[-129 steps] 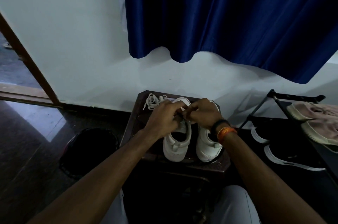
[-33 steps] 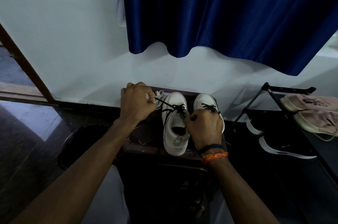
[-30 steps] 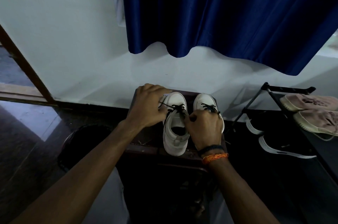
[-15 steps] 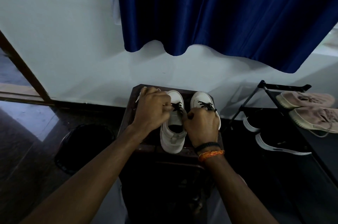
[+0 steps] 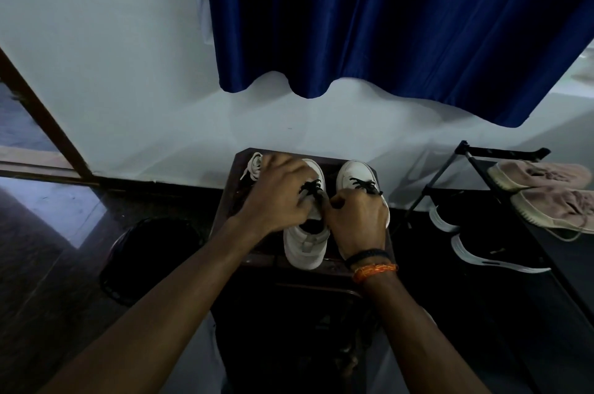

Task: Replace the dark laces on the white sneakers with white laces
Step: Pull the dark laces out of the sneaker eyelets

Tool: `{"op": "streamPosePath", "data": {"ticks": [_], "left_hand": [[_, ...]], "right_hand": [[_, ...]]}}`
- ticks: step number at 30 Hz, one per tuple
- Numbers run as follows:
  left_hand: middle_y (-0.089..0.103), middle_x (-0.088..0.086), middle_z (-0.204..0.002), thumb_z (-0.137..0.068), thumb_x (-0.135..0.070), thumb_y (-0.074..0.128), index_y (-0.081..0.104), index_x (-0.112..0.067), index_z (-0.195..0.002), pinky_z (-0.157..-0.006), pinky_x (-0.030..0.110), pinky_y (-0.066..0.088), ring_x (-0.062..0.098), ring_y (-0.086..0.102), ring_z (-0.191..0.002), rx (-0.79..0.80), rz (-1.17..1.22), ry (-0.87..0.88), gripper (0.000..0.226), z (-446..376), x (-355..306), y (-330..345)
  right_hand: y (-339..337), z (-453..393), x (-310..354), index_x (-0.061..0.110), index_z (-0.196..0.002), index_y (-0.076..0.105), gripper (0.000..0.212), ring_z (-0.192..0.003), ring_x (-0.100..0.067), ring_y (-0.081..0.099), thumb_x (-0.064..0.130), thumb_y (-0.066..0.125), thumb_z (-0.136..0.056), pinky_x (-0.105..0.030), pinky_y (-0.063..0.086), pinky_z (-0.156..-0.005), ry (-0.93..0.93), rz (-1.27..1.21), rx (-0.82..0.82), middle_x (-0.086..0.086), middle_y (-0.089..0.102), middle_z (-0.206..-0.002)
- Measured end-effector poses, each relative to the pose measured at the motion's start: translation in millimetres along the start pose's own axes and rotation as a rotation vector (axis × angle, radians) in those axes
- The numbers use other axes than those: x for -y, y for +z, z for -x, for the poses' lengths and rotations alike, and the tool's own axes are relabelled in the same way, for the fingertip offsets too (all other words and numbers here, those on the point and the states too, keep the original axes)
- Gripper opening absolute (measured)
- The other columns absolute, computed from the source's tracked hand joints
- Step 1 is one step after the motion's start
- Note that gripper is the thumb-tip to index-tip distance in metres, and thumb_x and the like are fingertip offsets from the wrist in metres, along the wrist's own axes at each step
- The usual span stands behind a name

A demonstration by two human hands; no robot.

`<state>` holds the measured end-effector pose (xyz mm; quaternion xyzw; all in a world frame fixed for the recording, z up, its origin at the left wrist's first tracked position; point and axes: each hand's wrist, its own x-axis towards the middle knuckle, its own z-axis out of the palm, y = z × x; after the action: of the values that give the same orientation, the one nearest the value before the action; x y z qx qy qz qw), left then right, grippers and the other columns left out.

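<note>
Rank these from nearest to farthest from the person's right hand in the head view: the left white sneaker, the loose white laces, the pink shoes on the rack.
Measured from the right hand:
1. Left white sneaker, beside its fingers.
2. Loose white laces, at the stool's far-left corner.
3. Pink shoes, on the rack, far right.

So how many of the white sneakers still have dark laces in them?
2. The left sneaker sits under both hands, dark lace showing at its tongue; the right sneaker stands beside it, laced dark, its rear hidden by the right hand.

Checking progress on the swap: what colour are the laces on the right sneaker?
Dark, black-looking laces on the right sneaker, seen in the head view.
</note>
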<state>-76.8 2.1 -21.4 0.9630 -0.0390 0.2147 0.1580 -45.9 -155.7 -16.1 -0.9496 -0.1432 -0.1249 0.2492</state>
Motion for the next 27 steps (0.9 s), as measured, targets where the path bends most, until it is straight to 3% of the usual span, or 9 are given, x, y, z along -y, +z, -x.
{"op": "streamPosePath", "data": {"ticks": [4, 7, 10, 14, 17, 21, 24, 27], "left_hand": [[0.067, -0.002, -0.075, -0.055, -0.016, 0.079, 0.072, -0.017, -0.081, -0.092, 0.037, 0.029, 0.027, 0.060, -0.082, 0.046, -0.138, 0.044, 0.028, -3.6, -8.5, 21.6], [0.062, 0.000, -0.063, -0.054, -0.004, 0.066, 0.070, -0.015, -0.070, -0.086, 0.037, 0.034, 0.029, 0.057, -0.071, -0.062, -0.170, 0.092, 0.020, -4.1, -12.3, 21.2], [0.061, 0.000, -0.069, -0.064, -0.011, 0.045, 0.070, -0.014, -0.070, -0.086, 0.043, 0.042, 0.029, 0.055, -0.078, -0.124, -0.202, 0.180, 0.026, -1.0, -13.7, 21.7], [0.063, -0.002, -0.090, -0.063, -0.009, 0.053, 0.071, -0.014, -0.072, -0.086, 0.044, 0.040, 0.026, 0.049, -0.092, -0.169, -0.141, 0.169, 0.020, 4.2, -7.2, 18.9], [0.066, -0.008, -0.096, -0.067, -0.015, 0.059, 0.070, -0.020, -0.070, -0.085, 0.042, 0.036, 0.022, 0.048, -0.094, -0.209, -0.045, 0.080, 0.012, 13.7, 1.6, 4.1], [0.067, -0.011, -0.081, -0.063, -0.012, 0.066, 0.065, -0.021, -0.069, -0.078, 0.039, 0.034, 0.024, 0.054, -0.082, -0.277, 0.044, -0.200, 0.011, 35.6, 36.9, -13.4], [0.069, -0.008, -0.075, -0.070, -0.008, 0.076, 0.067, -0.020, -0.070, -0.075, 0.039, 0.042, 0.024, 0.057, -0.079, -0.322, 0.142, -0.455, 0.015, 45.2, 58.9, -27.3], [0.066, -0.010, -0.073, -0.076, -0.007, 0.078, 0.070, -0.019, -0.074, -0.066, 0.031, 0.045, 0.019, 0.060, -0.074, -0.307, 0.183, -0.522, 0.014, 36.0, 54.7, -34.6]], "right_hand": [[1.7, -0.9, -1.1, 0.012, -0.067, 0.073, 0.026, -0.066, -0.031, 0.064, 0.032, 0.072, -0.085, -0.028, 0.035, -0.061, -0.003, -0.012, -0.002, -0.005, 0.068, -0.063], [5.2, -1.4, -2.3, 0.013, -0.070, 0.074, 0.031, -0.068, -0.031, 0.065, 0.039, 0.071, -0.086, -0.030, 0.041, -0.062, -0.018, -0.001, -0.010, -0.005, 0.070, -0.067], [5.2, -1.3, -3.4, 0.014, -0.072, 0.075, 0.031, -0.070, -0.030, 0.065, 0.040, 0.071, -0.087, -0.030, 0.041, -0.062, -0.017, -0.009, -0.021, -0.005, 0.071, -0.069], [1.5, -1.3, -3.1, 0.013, -0.075, 0.075, 0.030, -0.075, -0.032, 0.065, 0.040, 0.070, -0.088, -0.029, 0.032, -0.063, 0.007, 0.013, -0.001, -0.009, 0.071, -0.072], [-0.9, -2.0, -1.4, 0.012, -0.074, 0.075, 0.033, -0.078, -0.032, 0.065, 0.042, 0.070, -0.089, -0.029, 0.032, -0.065, 0.028, 0.011, 0.017, -0.008, 0.071, -0.072], [-3.7, -2.9, -6.9, 0.011, -0.063, 0.065, 0.037, -0.075, -0.034, 0.065, 0.040, 0.068, -0.087, -0.029, 0.032, -0.063, 0.065, 0.012, 0.010, -0.008, 0.068, -0.066], [-5.9, -3.0, -9.8, 0.012, -0.062, 0.063, 0.040, -0.075, -0.036, 0.065, 0.042, 0.068, -0.088, -0.029, 0.032, -0.063, 0.038, 0.013, 0.009, -0.010, 0.068, -0.067], [-1.1, -2.0, -4.6, 0.013, -0.071, 0.070, 0.037, -0.075, -0.032, 0.066, 0.044, 0.065, -0.090, -0.028, 0.032, -0.061, -0.003, 0.027, 0.014, -0.005, 0.070, -0.070]]}}
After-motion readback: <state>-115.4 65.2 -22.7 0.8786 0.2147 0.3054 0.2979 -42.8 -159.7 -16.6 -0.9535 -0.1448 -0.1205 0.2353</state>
